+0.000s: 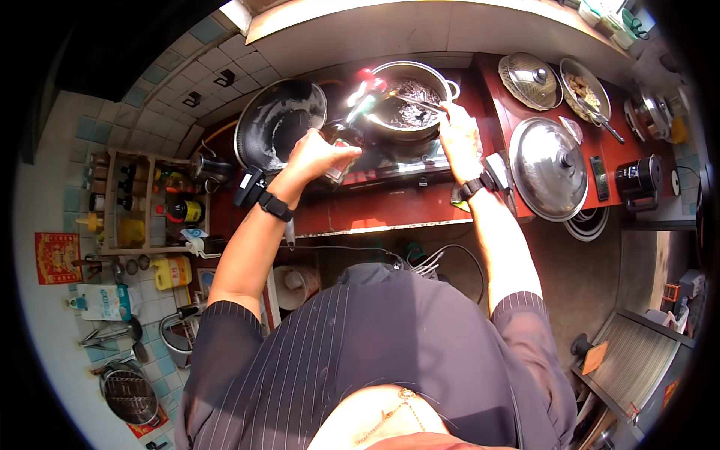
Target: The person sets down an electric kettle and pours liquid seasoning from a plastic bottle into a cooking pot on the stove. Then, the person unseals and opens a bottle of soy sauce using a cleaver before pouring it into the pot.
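My left hand (319, 157) is closed around a glass bottle (342, 159) with a label, its neck pointing up toward the pot. Strong glare hides the mouth of the bottle, so I cannot tell if anything flows from it. The steel pot (448, 77) stands on the stove and holds dark liquid (412, 112) with bright reflections. My right hand (459, 135), at the pot's right rim, is closed on a thin long-handled utensil (417, 102) that reaches into the pot; its exact kind is unclear. Left of the pot sits a black wok (262, 127) with a wet shine.
On the right of the red counter (382, 215) are a large steel lid (547, 169), a glass lid (531, 79), a pan of food (589, 94) with a utensil, and a black kettle (641, 180). A rack of bottles (154, 199) stands at the left wall.
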Tool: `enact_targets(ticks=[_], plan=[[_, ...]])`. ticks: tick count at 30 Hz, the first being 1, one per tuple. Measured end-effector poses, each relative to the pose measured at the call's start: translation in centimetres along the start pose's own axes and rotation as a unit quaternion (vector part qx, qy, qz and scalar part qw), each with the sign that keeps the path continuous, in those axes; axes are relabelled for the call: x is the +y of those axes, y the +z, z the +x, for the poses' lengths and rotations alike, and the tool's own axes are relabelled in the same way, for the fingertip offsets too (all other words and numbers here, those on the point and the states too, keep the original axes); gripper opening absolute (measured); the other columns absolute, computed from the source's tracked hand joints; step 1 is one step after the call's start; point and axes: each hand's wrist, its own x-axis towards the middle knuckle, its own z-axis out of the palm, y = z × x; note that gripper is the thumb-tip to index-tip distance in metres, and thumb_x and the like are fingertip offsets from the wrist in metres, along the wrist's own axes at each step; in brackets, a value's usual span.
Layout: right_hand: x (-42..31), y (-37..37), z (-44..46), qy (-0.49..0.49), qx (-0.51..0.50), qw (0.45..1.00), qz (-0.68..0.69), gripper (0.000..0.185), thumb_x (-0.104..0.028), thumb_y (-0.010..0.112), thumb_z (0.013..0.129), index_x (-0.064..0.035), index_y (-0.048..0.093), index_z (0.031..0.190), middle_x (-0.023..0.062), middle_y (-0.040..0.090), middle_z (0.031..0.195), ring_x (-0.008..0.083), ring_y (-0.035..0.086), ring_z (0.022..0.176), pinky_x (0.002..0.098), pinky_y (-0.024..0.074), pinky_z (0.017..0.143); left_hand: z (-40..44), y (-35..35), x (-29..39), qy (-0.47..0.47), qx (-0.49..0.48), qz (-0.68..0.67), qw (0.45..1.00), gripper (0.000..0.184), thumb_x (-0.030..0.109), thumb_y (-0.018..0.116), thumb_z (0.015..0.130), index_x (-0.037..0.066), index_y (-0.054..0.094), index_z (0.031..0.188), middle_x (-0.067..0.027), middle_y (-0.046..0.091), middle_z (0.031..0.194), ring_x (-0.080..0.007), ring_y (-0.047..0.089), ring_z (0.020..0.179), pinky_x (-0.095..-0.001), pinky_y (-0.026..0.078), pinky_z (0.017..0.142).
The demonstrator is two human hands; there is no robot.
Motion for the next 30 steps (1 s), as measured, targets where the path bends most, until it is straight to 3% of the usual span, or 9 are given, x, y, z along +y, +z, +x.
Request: enact_targets(ticks=[1,4,7,13,16,19,22,25,30], plan=[[0.5,-0.1,0.3,-0.005,0.007,1.000,-0.005,0.025,-0.015,0.063,0.095,-0.0055,0.068,0.117,0.0177,0.071,0.114,0.0347,0.069,0.101,0.0407,0.0541,0.089,0.0,-0.2,0.3,-0.011,-0.026,-0.011,1.000,0.096,0.056,0.093,0.056,-0.013,0.059,0.114,-0.0241,0.071,0.106,-0.0262,0.071,0.094,-0.0343,0.055,0.083],[1.4,-1.3,1.0,-0.022,0.022,0.999,-0.021,0.024,-0.013,0.062,0.094,-0.0042,0.068,0.116,0.0184,0.071,0.111,0.0342,0.069,0.102,0.0400,0.0540,0.089,-0.5,-0.6,1.2,-0.013,-0.021,-0.005,1.000,0.095,0.056,0.092,0.056,-0.013,0.060,0.113,-0.0234,0.071,0.104,-0.0257,0.071,0.094,-0.0341,0.055,0.083],[1.4,-4.6,0.5,-0.009,-0.024,0.999,-0.034,0.023,-0.011,0.061,0.094,-0.0037,0.068,0.115,0.0173,0.071,0.111,0.0337,0.069,0.101,0.0398,0.0540,0.090,0.5,-0.1,0.5,-0.008,-0.012,0.006,1.000,0.096,0.057,0.093,0.056,-0.013,0.060,0.114,-0.0237,0.071,0.105,-0.0264,0.072,0.095,-0.0345,0.055,0.083],[-0.2,-9.1,-1.3,0.040,-0.065,0.997,-0.013,0.024,-0.010,0.065,0.093,-0.0036,0.068,0.115,0.0169,0.073,0.106,0.0306,0.071,0.097,0.0381,0.0553,0.087,0.7,-0.4,1.0,0.013,0.012,0.063,0.998,0.098,0.061,0.088,0.058,-0.017,0.062,0.111,-0.0304,0.071,0.106,-0.0352,0.073,0.101,-0.0390,0.057,0.088],[-0.3,-9.2,-1.8,0.040,-0.063,0.997,-0.002,0.026,-0.010,0.066,0.092,-0.0038,0.068,0.117,0.0165,0.073,0.107,0.0303,0.071,0.098,0.0379,0.0551,0.088,1.2,-0.1,0.6,0.015,0.019,0.088,0.996,0.108,0.063,0.087,0.059,-0.019,0.054,0.121,-0.0319,0.069,0.112,-0.0359,0.070,0.107,-0.0387,0.055,0.092],[-0.3,-9.2,-2.0,0.052,-0.065,0.997,-0.008,0.027,-0.010,0.066,0.092,-0.0038,0.067,0.119,0.0164,0.072,0.110,0.0301,0.071,0.101,0.0379,0.0545,0.090,1.3,0.0,0.7,0.018,0.036,0.107,0.993,0.103,0.063,0.089,0.057,-0.012,0.057,0.120,-0.0288,0.069,0.115,-0.0351,0.070,0.107,-0.0388,0.054,0.093],[-0.5,-9.3,-2.2,0.066,-0.069,0.995,0.005,0.029,-0.009,0.066,0.092,-0.0036,0.067,0.120,0.0164,0.072,0.112,0.0303,0.070,0.104,0.0379,0.0537,0.092,0.9,-0.1,1.1,0.029,0.056,0.123,0.990,0.102,0.062,0.089,0.058,-0.012,0.056,0.121,-0.0289,0.068,0.115,-0.0354,0.069,0.109,-0.0393,0.053,0.095],[0.1,-9.1,-2.4,0.066,-0.064,0.996,0.006,0.029,-0.009,0.066,0.092,-0.0032,0.066,0.121,0.0164,0.071,0.113,0.0308,0.069,0.106,0.0381,0.0533,0.093,0.5,-0.8,1.8,0.006,0.017,0.122,0.992,0.113,0.062,0.087,0.060,-0.017,0.047,0.131,-0.0305,0.066,0.122,-0.0347,0.067,0.116,-0.0382,0.052,0.098],[0.2,-9.3,-2.5,0.052,-0.054,0.997,-0.002,0.030,-0.008,0.065,0.092,-0.0027,0.066,0.121,0.0167,0.071,0.114,0.0314,0.069,0.106,0.0385,0.0532,0.094,0.5,-0.8,1.6,0.010,0.022,0.126,0.992,0.112,0.062,0.087,0.060,-0.017,0.048,0.129,-0.0302,0.066,0.121,-0.0351,0.067,0.115,-0.0387,0.053,0.098]])
